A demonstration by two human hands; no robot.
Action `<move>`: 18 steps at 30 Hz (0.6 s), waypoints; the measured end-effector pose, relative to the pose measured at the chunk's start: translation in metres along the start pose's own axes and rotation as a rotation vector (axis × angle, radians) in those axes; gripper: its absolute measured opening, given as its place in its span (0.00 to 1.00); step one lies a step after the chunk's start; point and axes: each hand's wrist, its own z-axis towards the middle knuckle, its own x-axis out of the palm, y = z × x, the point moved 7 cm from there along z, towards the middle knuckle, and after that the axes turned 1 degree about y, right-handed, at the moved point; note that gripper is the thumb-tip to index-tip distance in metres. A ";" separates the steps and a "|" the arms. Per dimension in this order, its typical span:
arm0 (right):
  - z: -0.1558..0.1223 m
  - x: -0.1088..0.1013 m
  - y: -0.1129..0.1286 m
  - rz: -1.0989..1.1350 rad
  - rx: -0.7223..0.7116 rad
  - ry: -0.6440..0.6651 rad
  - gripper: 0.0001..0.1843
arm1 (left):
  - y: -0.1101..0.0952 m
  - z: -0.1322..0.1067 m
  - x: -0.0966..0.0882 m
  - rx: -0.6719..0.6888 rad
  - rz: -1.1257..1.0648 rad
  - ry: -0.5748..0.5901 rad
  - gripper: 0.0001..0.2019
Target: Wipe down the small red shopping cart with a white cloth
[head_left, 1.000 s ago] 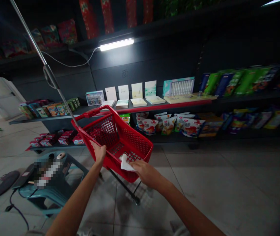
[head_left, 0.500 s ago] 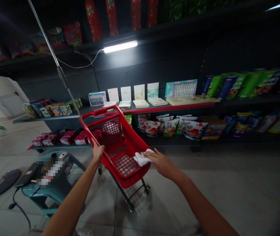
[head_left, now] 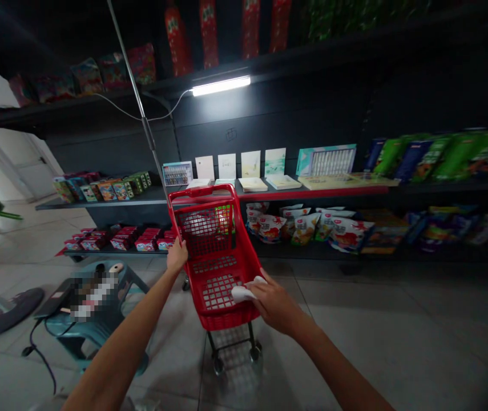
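A red plastic shopping basket on a wheeled trolley [head_left: 203,191] stands in front of me, its open mesh walls facing up. My left hand [head_left: 177,256] grips the basket's left rim. My right hand [head_left: 275,302] reaches over the right rim and presses a crumpled white cloth [head_left: 244,292] against the inside of the basket. Part of the cloth is hidden under my fingers. A thin metal pole [head_left: 141,108] rises from the basket's far end.
Dark store shelves [head_left: 269,191] hold cards, snack bags and boxes ahead. To the left stands a teal plastic stool [head_left: 98,337] with a blurred item on it, a black cable and a dark round base [head_left: 10,313]. The tiled floor [head_left: 355,319] extends to the right.
The basket has turned to point straight ahead instead of slanting left. The white cloth has moved lower in the basket, with my right hand still on it.
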 end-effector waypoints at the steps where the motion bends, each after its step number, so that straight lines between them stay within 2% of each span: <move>1: 0.000 0.002 0.005 0.011 -0.015 0.010 0.20 | -0.003 0.002 0.003 -0.008 0.014 0.012 0.20; 4: 0.002 0.010 0.018 0.060 -0.029 0.058 0.19 | -0.012 0.004 0.014 -0.037 0.059 0.030 0.21; 8: 0.005 0.016 0.025 0.117 0.025 0.128 0.19 | -0.021 0.003 0.024 -0.038 0.140 0.029 0.22; 18: 0.011 0.017 0.022 0.160 0.045 0.143 0.20 | -0.047 0.013 0.038 0.051 0.220 0.096 0.21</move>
